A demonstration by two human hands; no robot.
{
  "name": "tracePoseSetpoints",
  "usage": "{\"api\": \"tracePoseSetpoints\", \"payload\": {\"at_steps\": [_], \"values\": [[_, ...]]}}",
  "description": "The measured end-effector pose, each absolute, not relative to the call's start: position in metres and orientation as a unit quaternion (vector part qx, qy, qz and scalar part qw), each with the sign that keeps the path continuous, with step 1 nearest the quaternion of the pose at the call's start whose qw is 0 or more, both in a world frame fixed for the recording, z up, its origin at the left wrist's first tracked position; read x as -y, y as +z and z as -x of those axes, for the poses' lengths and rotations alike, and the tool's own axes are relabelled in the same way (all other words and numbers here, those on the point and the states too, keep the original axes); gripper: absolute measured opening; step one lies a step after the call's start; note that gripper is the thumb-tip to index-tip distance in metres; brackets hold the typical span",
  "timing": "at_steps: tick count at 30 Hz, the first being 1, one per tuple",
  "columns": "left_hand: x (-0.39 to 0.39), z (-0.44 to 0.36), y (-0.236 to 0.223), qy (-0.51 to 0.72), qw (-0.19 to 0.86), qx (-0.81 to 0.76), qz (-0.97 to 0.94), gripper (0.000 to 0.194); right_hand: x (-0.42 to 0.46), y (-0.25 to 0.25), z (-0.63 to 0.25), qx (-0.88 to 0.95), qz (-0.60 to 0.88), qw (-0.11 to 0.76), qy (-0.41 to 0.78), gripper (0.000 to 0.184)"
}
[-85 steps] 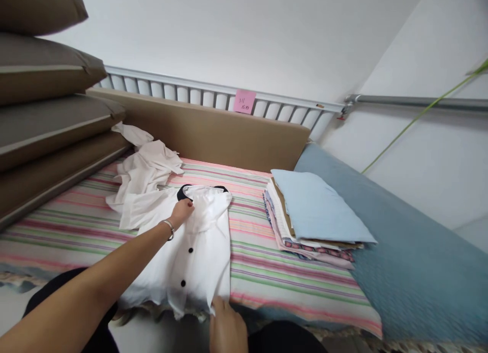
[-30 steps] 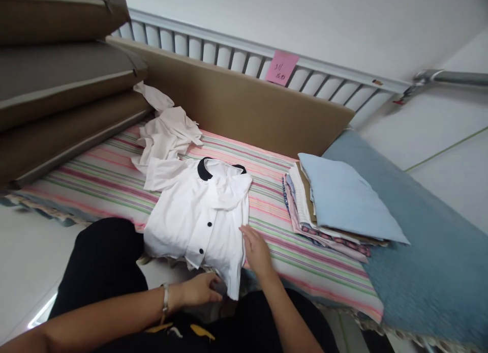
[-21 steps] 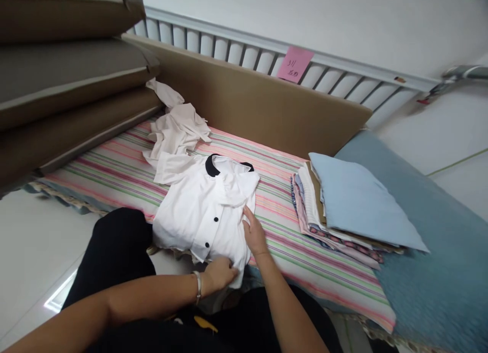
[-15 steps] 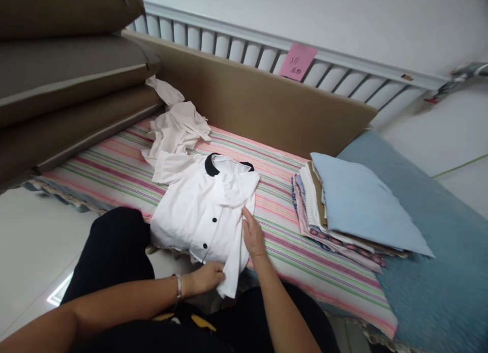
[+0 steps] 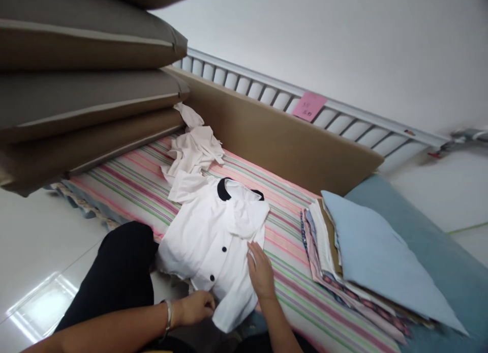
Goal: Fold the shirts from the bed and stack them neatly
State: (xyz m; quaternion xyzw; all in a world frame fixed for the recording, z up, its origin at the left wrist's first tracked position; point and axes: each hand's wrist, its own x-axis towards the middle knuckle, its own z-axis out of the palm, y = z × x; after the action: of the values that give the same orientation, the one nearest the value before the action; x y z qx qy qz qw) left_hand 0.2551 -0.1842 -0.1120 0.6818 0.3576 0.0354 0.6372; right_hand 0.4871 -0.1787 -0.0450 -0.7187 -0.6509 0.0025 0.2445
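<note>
A white short-sleeved shirt (image 5: 206,231) with a black collar and black buttons lies on a striped cloth, its right side folded inward over the front. My left hand (image 5: 194,307), wearing a bracelet, is closed at the lower hem, fingers curled against the edge; exactly how much fabric they pinch is hard to see. On the folded right edge rests my right hand (image 5: 261,271), its fingers stretched out and lying flat on the fabric. Beyond the left sleeve lies a crumpled off-white garment (image 5: 196,147).
A stack of folded clothes (image 5: 324,241), topped by a light blue piece (image 5: 381,256), sits to the right. Stacked brown-grey cushions (image 5: 114,93) rise at the left. A brown board (image 5: 267,129) and a white railing with a pink note (image 5: 310,106) bound the back.
My view has shifted, so everything appears lower and slightly to the right. The fingers of my left hand have moved a little left along the hem. My right hand stays on the folded edge.
</note>
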Motion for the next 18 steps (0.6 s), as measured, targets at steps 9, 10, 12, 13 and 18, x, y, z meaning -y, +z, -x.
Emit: {"api": "tracePoseSetpoints", "payload": {"at_steps": [9, 10, 12, 13, 18], "values": [[0.138, -0.157, -0.11, 0.254, 0.507, -0.543, -0.62, 0.008, 0.152, -0.039, -0.446, 0.661, 0.734, 0.153, -0.028, 0.051], [0.133, -0.144, -0.107, 0.275, 0.487, -0.561, -0.611, 0.007, 0.148, -0.034, -0.443, 0.66, 0.741, 0.126, -0.011, 0.048], [0.126, -0.12, -0.105, 0.301, 0.453, -0.59, -0.597, 0.008, 0.138, -0.019, -0.436, 0.645, 0.757, 0.104, -0.002, 0.042], [0.123, -0.11, -0.106, 0.31, 0.443, -0.604, -0.585, 0.011, 0.131, -0.008, -0.431, 0.641, 0.76, 0.11, 0.006, 0.041], [0.11, -0.099, -0.124, 0.278, 0.415, -0.673, -0.545, 0.049, 0.065, 0.044, -0.36, 0.61, 0.734, 0.213, 0.207, 0.047]]}}
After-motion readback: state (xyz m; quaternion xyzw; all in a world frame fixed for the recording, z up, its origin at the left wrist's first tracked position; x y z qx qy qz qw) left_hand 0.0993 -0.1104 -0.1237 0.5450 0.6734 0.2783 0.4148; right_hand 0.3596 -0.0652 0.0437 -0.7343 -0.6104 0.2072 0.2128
